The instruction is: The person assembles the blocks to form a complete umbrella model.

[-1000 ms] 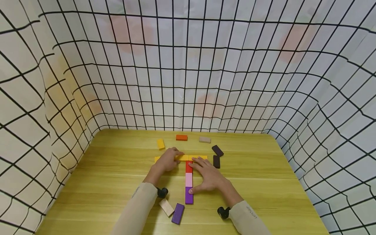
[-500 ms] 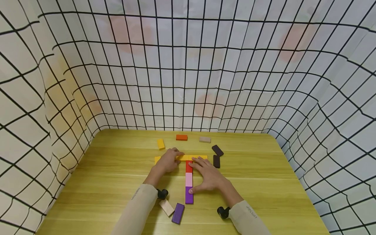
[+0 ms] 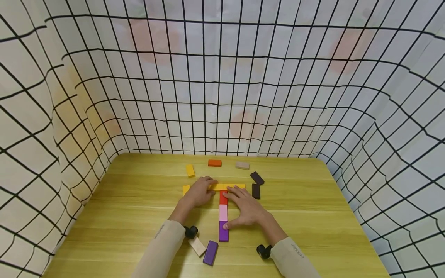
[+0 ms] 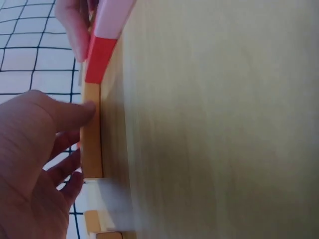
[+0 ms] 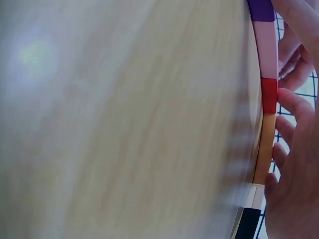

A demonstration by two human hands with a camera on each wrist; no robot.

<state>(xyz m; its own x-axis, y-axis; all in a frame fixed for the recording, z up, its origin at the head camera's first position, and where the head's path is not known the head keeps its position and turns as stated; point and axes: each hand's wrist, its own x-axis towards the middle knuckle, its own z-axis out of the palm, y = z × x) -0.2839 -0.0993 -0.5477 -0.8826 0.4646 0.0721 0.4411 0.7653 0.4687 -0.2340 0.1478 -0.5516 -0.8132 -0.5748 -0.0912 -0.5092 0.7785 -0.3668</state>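
Observation:
My left hand [image 3: 199,192] pinches a yellow block [image 3: 217,187], thumb on the near side and fingers behind it. A second yellow block [image 3: 240,186] continues that row to the right. From the row a red block [image 3: 223,198], a pink block [image 3: 223,212] and a purple block [image 3: 223,235] run toward me, end to end. My right hand [image 3: 248,208] lies spread over them. Its thumb touches the purple block, its index finger the red one, and other fingertips rest on the right yellow block. Another yellow block [image 3: 186,189] shows partly behind the left hand.
At the back lie a yellow block [image 3: 190,170], an orange block [image 3: 214,163] and a greyish block [image 3: 242,165]. Two dark blocks [image 3: 255,191] sit right of the row. Nearer me are a loose purple block [image 3: 210,253] and a cream block [image 3: 197,246]. Netting surrounds the table.
My left wrist has dropped very slightly toward me. Both hands keep their places on the blocks, and the blocks have not visibly moved.

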